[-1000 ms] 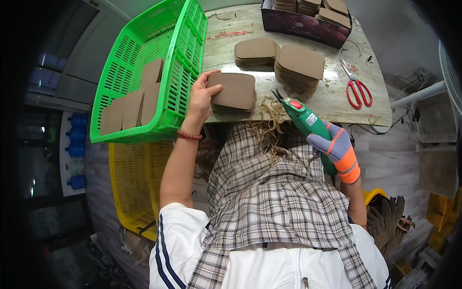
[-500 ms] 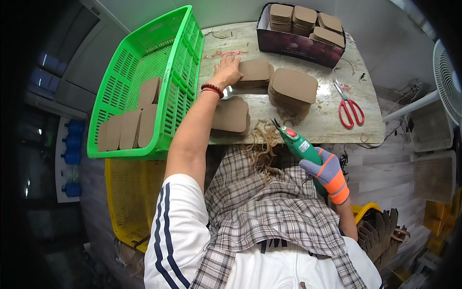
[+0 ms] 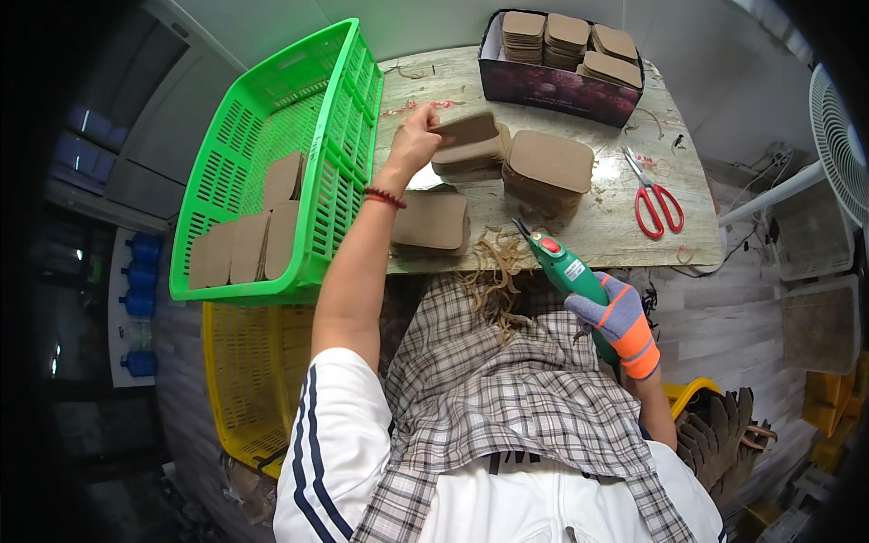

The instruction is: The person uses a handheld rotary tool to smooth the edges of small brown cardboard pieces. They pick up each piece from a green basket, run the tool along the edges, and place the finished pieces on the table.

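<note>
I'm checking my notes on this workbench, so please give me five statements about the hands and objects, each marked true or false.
1. The gloved right hand holds a green, long-bodied handheld tool with a red button. True.
2. The bare left hand is inside the green perforated plastic crate. False: it grips the tilted top piece of a flat, brown, rounded-corner stack on the pale streaked tabletop.
3. The crate contains brown flat pieces. True.
4. The red-handled metal scissors stand in the dark purple patterned box. False: they lie on the tabletop.
5. The box holds several brown stacks. True.
</note>
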Demonstrator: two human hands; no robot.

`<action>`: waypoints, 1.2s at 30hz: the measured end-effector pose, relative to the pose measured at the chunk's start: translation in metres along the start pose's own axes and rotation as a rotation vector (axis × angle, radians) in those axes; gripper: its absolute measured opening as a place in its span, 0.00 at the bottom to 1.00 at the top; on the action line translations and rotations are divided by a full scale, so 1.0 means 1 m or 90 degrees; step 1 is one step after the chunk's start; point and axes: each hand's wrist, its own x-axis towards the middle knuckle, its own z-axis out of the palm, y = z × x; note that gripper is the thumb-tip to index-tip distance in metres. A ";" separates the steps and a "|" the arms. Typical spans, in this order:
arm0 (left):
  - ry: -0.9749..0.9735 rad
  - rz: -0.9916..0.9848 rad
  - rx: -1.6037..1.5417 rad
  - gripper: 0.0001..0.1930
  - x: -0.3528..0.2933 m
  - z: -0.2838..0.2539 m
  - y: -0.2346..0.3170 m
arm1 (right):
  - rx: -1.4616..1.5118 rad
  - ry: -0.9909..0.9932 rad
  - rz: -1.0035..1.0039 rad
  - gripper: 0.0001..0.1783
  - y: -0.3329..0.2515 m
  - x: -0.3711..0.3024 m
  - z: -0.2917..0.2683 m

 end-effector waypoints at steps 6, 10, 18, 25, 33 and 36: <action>0.131 -0.118 -0.875 0.18 -0.077 0.029 0.056 | -0.031 0.075 -0.075 0.19 -0.006 -0.002 0.005; 0.126 -0.140 -1.111 0.20 -0.111 0.061 0.088 | -0.008 0.112 -0.083 0.18 -0.011 -0.004 0.012; 0.176 -0.149 -1.223 0.18 -0.128 0.084 0.111 | 0.047 0.119 -0.093 0.17 -0.010 -0.011 0.012; 0.134 -0.185 -1.215 0.16 -0.139 0.097 0.114 | 0.089 0.134 -0.084 0.15 -0.020 -0.018 0.014; 0.042 -0.182 -1.169 0.15 -0.161 0.108 0.115 | 0.098 0.150 -0.085 0.13 -0.032 -0.017 0.003; 0.010 -0.184 -1.117 0.15 -0.165 0.105 0.105 | 0.100 0.151 -0.092 0.13 -0.036 -0.021 -0.001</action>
